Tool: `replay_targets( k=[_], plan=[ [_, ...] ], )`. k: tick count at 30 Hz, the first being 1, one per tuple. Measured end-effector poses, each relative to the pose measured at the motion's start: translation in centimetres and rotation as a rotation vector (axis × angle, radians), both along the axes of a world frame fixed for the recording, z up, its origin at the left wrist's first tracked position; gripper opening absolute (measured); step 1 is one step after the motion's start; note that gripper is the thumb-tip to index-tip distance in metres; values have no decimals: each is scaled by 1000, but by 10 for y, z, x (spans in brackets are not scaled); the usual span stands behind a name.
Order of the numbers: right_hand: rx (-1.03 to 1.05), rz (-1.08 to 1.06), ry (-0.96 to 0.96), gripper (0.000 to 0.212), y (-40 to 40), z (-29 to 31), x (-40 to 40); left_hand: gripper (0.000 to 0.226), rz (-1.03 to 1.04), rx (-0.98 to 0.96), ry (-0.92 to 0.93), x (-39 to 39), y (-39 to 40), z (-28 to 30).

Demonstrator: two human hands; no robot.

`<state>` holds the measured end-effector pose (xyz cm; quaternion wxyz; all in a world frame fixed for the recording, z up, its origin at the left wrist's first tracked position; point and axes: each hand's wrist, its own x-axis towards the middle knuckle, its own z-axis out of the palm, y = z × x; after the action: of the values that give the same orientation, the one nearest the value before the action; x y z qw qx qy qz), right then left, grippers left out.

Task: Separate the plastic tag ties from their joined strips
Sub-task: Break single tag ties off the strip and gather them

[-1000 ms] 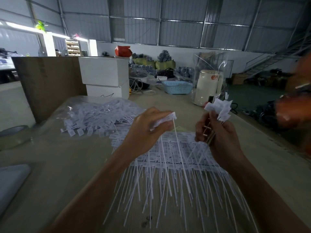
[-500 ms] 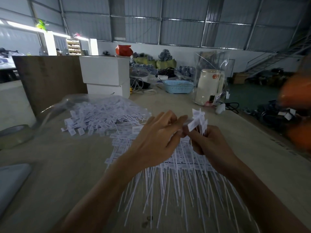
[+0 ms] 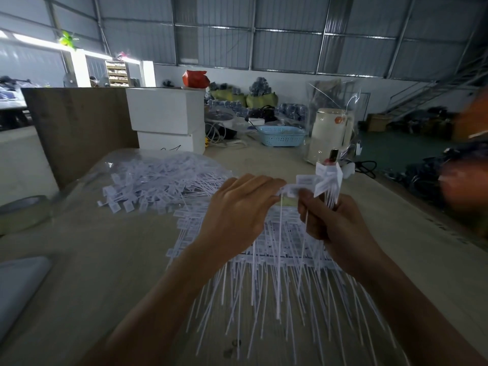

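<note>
My right hand (image 3: 331,220) grips a bunch of white tag ties (image 3: 326,179), their flat heads fanned out above the fist. My left hand (image 3: 237,215) pinches the head of one tie (image 3: 286,190) at the left edge of that bunch; its thin tail hangs straight down between the hands. Under both hands lies a stack of joined tie strips (image 3: 277,249) on the table, tails pointing toward me. A heap of loose white ties (image 3: 161,184) lies on clear plastic at the far left.
Two stacked white boxes (image 3: 166,118), a blue basket (image 3: 281,136) and a cream kettle (image 3: 328,136) stand at the table's (image 3: 105,260) far side. A tape roll (image 3: 22,213) sits at the left edge. A blurred orange figure (image 3: 464,186) is at the right.
One second ago the hands were apart, the left holding a single tie. They came together, and now the left hand pinches a tie head at the bunch, which has risen slightly.
</note>
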<state>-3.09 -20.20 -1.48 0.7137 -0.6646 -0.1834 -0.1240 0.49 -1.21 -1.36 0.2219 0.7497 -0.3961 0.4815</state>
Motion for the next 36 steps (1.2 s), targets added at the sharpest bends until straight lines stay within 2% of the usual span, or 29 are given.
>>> replay_targets(
  k=[3,6,8,11,13,17,23,29,30,33,36],
  plan=[
    [-93,-83,-80,32,0,1,-3,24,-125,-53,167,0,-2,0],
    [-299,-227,-214,33,-3,3,-5,22,-262,-177,388,2,-3,0],
    [-355,-248,-267,31,-4,4,-6,19,-298,-191,463,3,-2,1],
    [-371,-243,-259,28,-2,2,-4,22,-333,-161,423,1,-2,2],
    [-439,-266,-257,13,-3,-1,0,25,-330,-168,406,1,-2,2],
    [-566,-353,-162,9,-9,-10,12,24,-277,-182,409,6,-1,-2],
    [-599,-375,-455,28,-13,-10,15,28,-248,-192,373,9,0,-4],
    [-476,-302,-396,15,-7,-20,20,25,-203,-95,259,12,4,-3],
    [-436,-267,-360,16,-5,-20,19,25,-183,-79,262,12,5,-3],
    [-405,-192,-299,38,-4,-17,17,31,-127,-86,271,9,4,-3],
    [-389,-245,-357,43,-4,-13,14,36,-93,-98,277,6,3,0]
  ],
)
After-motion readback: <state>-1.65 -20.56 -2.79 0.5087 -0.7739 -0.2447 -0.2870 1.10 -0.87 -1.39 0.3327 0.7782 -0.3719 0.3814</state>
